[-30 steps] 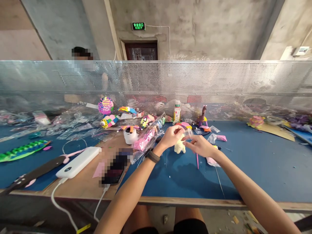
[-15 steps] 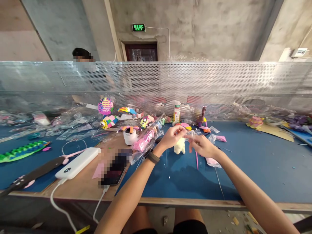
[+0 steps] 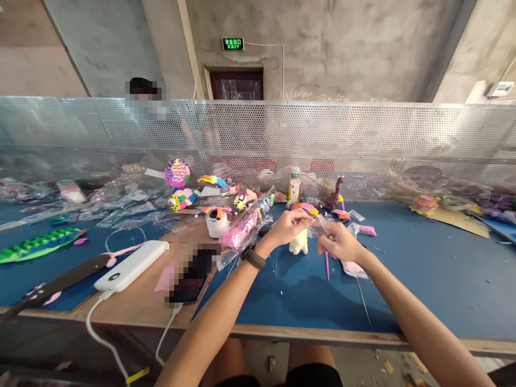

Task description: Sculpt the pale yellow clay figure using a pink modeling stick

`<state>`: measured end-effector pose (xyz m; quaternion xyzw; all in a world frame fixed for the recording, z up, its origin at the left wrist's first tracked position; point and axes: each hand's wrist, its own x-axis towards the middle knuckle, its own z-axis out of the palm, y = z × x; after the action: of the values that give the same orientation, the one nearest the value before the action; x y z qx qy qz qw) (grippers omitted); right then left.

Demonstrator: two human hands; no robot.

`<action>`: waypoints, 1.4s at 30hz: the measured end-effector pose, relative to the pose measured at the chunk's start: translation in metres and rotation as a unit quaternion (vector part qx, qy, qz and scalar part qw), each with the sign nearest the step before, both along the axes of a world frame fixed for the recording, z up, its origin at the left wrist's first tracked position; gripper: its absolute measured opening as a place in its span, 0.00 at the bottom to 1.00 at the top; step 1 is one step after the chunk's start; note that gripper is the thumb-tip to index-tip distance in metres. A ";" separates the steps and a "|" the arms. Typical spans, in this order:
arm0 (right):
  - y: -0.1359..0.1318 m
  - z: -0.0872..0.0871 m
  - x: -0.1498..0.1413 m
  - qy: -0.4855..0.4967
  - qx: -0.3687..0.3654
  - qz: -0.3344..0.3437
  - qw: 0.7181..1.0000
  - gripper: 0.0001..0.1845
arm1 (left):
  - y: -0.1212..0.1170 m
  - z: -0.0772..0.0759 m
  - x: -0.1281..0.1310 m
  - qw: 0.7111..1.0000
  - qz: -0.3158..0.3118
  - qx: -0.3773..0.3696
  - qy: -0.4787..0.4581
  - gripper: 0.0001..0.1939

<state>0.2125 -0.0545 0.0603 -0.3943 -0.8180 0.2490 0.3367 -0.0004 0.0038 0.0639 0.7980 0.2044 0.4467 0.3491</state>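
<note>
My left hand (image 3: 287, 226) and my right hand (image 3: 338, 241) are raised together over the blue table (image 3: 423, 279). Both pinch a small clear plastic bag (image 3: 318, 224) stretched between them. My right hand's fingers are curled into a pinch with something small and pale in them. Just below and between my hands, a small cream-coloured clay animal figure (image 3: 299, 243) stands on the table. A thin pink stick (image 3: 327, 265) lies on the table under my right hand. A black band sits on my left wrist.
A white power bank (image 3: 131, 265) and a phone (image 3: 189, 274) lie at left on a wooden board. Colourful clay figures (image 3: 176, 173), plastic bags and a small bottle (image 3: 294, 185) crowd the far side. A perforated metal screen (image 3: 363, 145) borders the table; a person sits beyond it.
My right hand has closed from spread fingers into a pinch and drawn nearer my left hand on the clear bag. The view shifted slightly.
</note>
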 end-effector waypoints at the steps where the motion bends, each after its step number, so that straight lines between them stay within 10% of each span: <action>1: 0.000 -0.001 -0.001 -0.007 -0.003 0.001 1.000 0.28 | 0.000 0.000 0.001 1.000 0.007 0.005 -0.005 0.23; 6: 0.001 -0.004 -0.006 -0.043 -0.019 0.032 0.998 0.14 | 0.002 -0.003 0.002 1.000 0.005 0.015 0.003 0.21; 20: -0.005 -0.006 -0.006 0.059 -0.186 0.102 0.975 0.22 | -0.009 0.012 -0.010 0.994 -0.064 -0.002 0.093 0.18; 28: -0.009 -0.009 -0.018 -0.057 -0.168 0.084 0.980 0.36 | -0.002 0.005 -0.009 0.995 -0.041 0.027 0.087 0.17; 35: -0.011 -0.005 -0.019 -0.084 -0.120 0.071 0.987 0.18 | 0.004 -0.005 -0.007 0.996 -0.009 0.022 0.090 0.16; 42: -0.005 -0.009 -0.012 0.008 -0.067 0.042 0.997 0.23 | -0.003 0.004 -0.007 0.998 -0.015 0.004 0.063 0.24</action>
<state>0.2001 -0.0591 0.0509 -0.3795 -0.8127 0.3202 0.3050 -0.0073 0.0005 0.0682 0.8290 0.2127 0.3909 0.3387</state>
